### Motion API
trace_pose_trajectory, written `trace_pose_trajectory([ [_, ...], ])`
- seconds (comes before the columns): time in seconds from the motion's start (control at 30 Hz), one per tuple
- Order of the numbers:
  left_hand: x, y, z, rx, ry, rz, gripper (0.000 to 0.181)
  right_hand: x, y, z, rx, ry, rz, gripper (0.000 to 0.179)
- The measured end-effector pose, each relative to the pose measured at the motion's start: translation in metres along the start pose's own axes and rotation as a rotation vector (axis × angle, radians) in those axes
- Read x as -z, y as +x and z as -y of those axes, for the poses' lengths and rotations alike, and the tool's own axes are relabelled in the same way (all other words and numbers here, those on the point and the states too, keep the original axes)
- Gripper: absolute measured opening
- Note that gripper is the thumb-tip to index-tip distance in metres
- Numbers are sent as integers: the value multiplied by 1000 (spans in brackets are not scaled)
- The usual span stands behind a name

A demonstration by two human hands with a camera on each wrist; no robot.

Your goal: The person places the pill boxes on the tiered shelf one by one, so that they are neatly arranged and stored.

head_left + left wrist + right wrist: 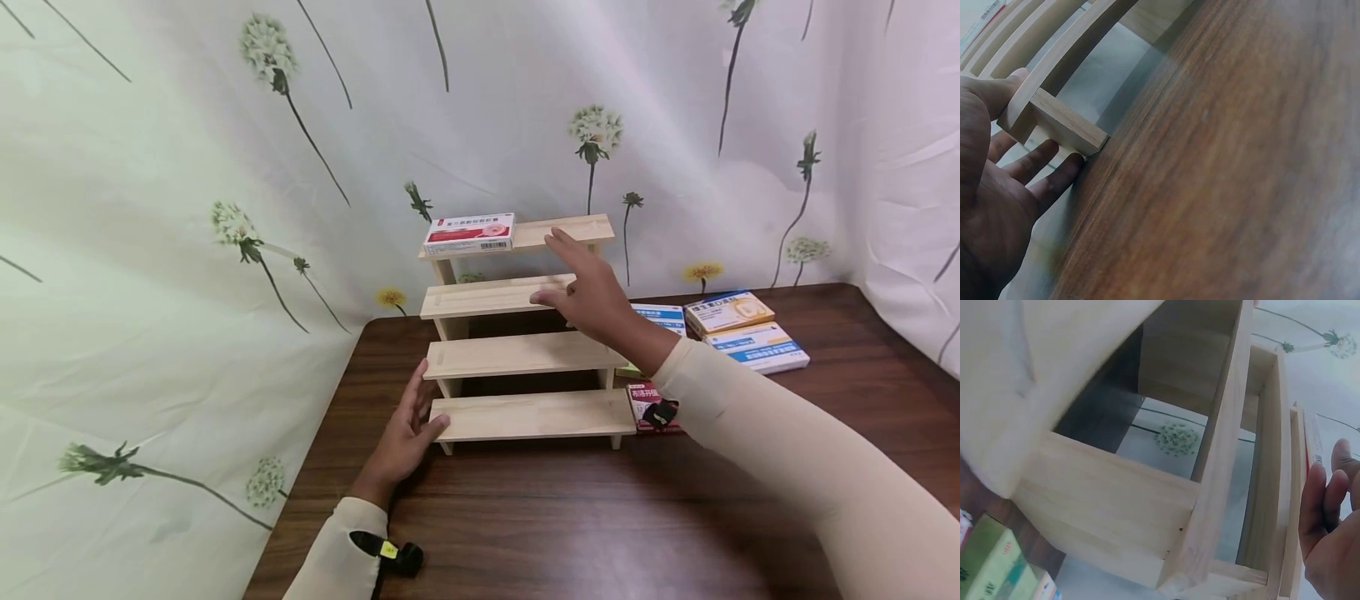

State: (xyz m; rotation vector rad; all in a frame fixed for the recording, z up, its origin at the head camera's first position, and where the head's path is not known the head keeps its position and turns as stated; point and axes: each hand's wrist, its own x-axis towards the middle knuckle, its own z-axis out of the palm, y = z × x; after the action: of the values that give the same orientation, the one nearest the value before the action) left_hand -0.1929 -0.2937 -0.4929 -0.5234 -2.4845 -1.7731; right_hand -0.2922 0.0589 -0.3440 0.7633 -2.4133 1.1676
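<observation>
A four-tier wooden step shelf (525, 354) stands on the table. On the left of its top tier lies a white and red medicine box (471, 233). My left hand (405, 433) rests at the shelf's left end, thumb on the lowest tier's edge; in the left wrist view its other fingers (1054, 178) extend loosely beside the support leg. Over the right part of the upper tiers is my right hand (588, 287), its thumb and fingers apart and nothing held. In the right wrist view, the right hand (1335, 528) appears beside the top tier.
Right of the shelf lie several medicine boxes: a yellow and white one (729, 312), a blue and white one (761, 347), and a red one (641, 402) partly behind the right wrist. A green box (994, 559) shows by the shelf's side. A flower-print curtain (495, 108) hangs behind.
</observation>
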Motion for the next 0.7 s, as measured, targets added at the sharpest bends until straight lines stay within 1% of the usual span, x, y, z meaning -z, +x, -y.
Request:
trace_pose_trajectory([
  [0.23, 0, -1, -1, 0, 1, 2, 97, 13, -22, -3, 14, 19, -12, 87],
  [0.37, -1, 0, -1, 0, -1, 1, 97, 23, -34, -5, 16, 53, -19, 86],
  [0.5, -1, 1, -1, 3, 0, -6, 97, 33, -47, -9, -1, 95, -29, 85],
  [0.7, -1, 1, -1, 3, -7, -10, 98, 43, -67, -20, -37, 20, -70, 83],
])
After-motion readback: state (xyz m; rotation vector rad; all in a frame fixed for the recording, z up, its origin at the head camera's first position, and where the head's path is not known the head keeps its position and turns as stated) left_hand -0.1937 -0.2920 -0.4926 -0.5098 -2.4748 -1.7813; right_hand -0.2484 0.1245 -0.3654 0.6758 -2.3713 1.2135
